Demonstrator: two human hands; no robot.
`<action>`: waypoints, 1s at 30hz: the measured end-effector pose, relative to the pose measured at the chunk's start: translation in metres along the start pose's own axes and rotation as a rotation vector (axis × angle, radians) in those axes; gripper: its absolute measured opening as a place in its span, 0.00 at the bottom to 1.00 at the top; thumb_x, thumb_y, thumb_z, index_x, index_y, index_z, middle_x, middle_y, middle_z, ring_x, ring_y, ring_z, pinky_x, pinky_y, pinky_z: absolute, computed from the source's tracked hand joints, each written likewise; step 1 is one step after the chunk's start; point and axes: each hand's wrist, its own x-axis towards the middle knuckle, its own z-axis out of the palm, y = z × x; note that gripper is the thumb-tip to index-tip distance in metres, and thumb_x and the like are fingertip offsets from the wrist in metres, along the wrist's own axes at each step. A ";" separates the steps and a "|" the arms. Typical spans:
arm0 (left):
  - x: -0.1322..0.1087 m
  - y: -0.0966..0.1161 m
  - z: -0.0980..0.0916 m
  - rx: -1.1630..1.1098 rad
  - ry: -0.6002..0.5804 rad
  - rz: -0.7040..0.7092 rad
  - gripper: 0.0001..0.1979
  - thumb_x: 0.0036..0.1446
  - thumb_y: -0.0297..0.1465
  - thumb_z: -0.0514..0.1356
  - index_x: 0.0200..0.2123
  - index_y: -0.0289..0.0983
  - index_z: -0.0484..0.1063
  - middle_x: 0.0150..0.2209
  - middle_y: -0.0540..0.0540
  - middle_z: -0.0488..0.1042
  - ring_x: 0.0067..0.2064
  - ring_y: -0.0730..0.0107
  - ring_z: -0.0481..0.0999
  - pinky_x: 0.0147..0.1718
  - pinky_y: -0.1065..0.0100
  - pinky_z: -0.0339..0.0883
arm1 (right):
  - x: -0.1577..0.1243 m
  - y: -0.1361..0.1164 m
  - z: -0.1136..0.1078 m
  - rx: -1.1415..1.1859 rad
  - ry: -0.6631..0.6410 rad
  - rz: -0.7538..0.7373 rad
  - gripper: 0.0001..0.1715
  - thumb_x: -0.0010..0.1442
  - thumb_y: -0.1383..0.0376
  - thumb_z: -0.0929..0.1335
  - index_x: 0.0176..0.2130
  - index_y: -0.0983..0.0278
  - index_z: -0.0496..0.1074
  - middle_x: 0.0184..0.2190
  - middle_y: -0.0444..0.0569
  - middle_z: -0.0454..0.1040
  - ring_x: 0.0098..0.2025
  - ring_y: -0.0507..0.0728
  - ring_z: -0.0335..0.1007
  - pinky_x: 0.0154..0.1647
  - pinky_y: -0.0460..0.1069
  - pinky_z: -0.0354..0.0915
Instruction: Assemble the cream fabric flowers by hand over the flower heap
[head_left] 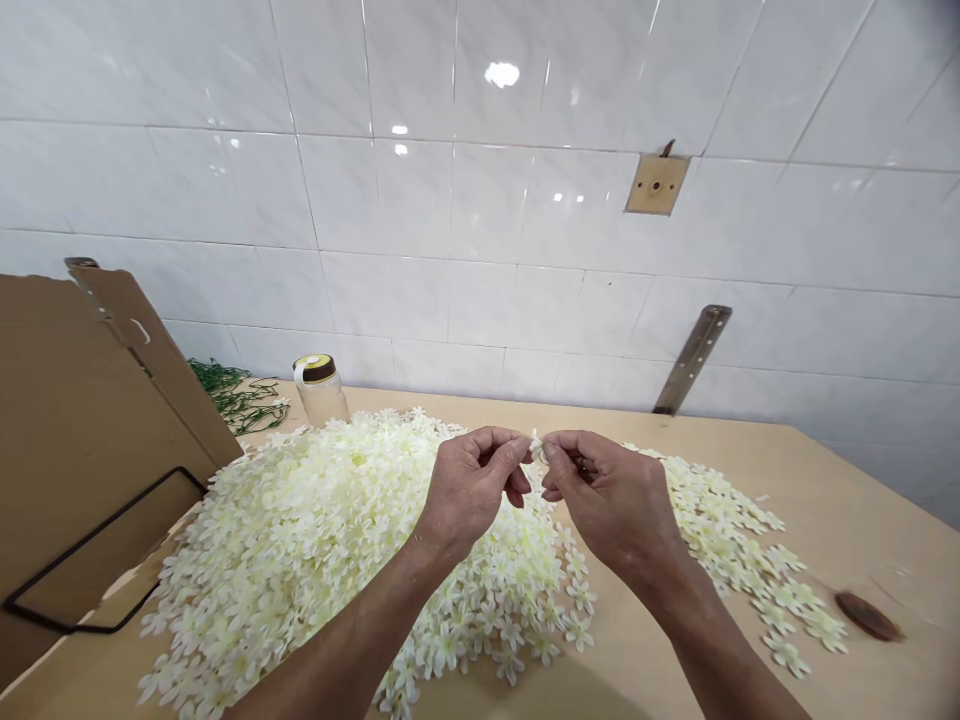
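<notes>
My left hand (476, 480) and my right hand (604, 490) meet near the middle of the view, above the table. Between their pinched thumbs and forefingers is a small white flower (536, 446), gripped from both sides. Its petals are mostly hidden by the fingertips. Beneath and left of my left hand spreads a large heap of pale yellow-white flowers (300, 530). A smaller spread of similar flowers (720, 520) lies to the right, partly behind my right hand and forearm.
A cardboard box (97, 420) and black wire frame (97, 520) stand at left. Behind the heap are green strands (240, 400) and a lidded bottle (322, 395). A brown oval object (868, 616) lies right on the table (840, 490); a metal bracket (691, 360) meets the tiled wall.
</notes>
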 end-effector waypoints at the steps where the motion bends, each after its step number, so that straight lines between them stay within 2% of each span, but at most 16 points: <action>1: 0.000 0.000 0.000 -0.015 -0.004 -0.005 0.12 0.58 0.36 0.63 0.30 0.32 0.76 0.20 0.49 0.73 0.20 0.75 0.71 0.22 0.72 0.67 | 0.000 0.000 0.001 0.000 0.012 0.010 0.09 0.64 0.64 0.67 0.36 0.61 0.78 0.25 0.42 0.79 0.23 0.52 0.78 0.25 0.44 0.71; 5: 0.000 -0.001 0.002 -0.080 -0.021 -0.030 0.12 0.59 0.36 0.63 0.31 0.32 0.75 0.20 0.49 0.73 0.20 0.74 0.70 0.22 0.71 0.67 | 0.000 0.000 0.003 -0.001 0.018 0.051 0.10 0.63 0.63 0.67 0.35 0.61 0.78 0.23 0.42 0.79 0.23 0.53 0.78 0.24 0.44 0.71; 10: -0.002 -0.002 0.004 -0.090 -0.003 -0.015 0.12 0.59 0.36 0.62 0.31 0.32 0.75 0.21 0.48 0.73 0.21 0.74 0.70 0.22 0.70 0.68 | 0.000 0.003 0.004 0.022 0.026 0.065 0.10 0.64 0.62 0.66 0.36 0.61 0.78 0.26 0.43 0.79 0.24 0.52 0.78 0.24 0.44 0.72; 15: -0.004 -0.003 0.004 0.030 0.050 0.065 0.12 0.61 0.37 0.61 0.32 0.33 0.75 0.21 0.49 0.73 0.21 0.74 0.71 0.23 0.70 0.69 | 0.000 0.005 0.002 0.049 -0.037 0.059 0.13 0.65 0.59 0.66 0.38 0.61 0.79 0.25 0.43 0.79 0.26 0.53 0.79 0.27 0.45 0.74; 21: -0.004 -0.004 0.006 0.057 0.077 0.064 0.11 0.61 0.36 0.60 0.32 0.33 0.74 0.20 0.50 0.72 0.21 0.73 0.71 0.22 0.70 0.70 | 0.001 -0.003 -0.001 0.107 -0.107 0.119 0.14 0.64 0.57 0.67 0.41 0.62 0.80 0.27 0.45 0.81 0.26 0.54 0.79 0.29 0.46 0.76; 25: -0.005 -0.002 0.006 0.057 0.080 0.059 0.11 0.61 0.35 0.60 0.33 0.33 0.74 0.20 0.50 0.71 0.22 0.73 0.71 0.22 0.71 0.70 | 0.002 -0.010 -0.003 0.089 -0.140 0.127 0.14 0.63 0.55 0.68 0.39 0.61 0.80 0.29 0.45 0.82 0.27 0.55 0.80 0.29 0.46 0.75; 30: -0.007 -0.001 0.006 0.102 0.080 0.061 0.10 0.61 0.36 0.60 0.33 0.34 0.74 0.20 0.50 0.72 0.21 0.74 0.71 0.23 0.73 0.68 | 0.003 -0.011 -0.003 0.021 -0.092 0.142 0.16 0.64 0.57 0.66 0.35 0.61 0.80 0.23 0.45 0.79 0.26 0.55 0.79 0.28 0.46 0.74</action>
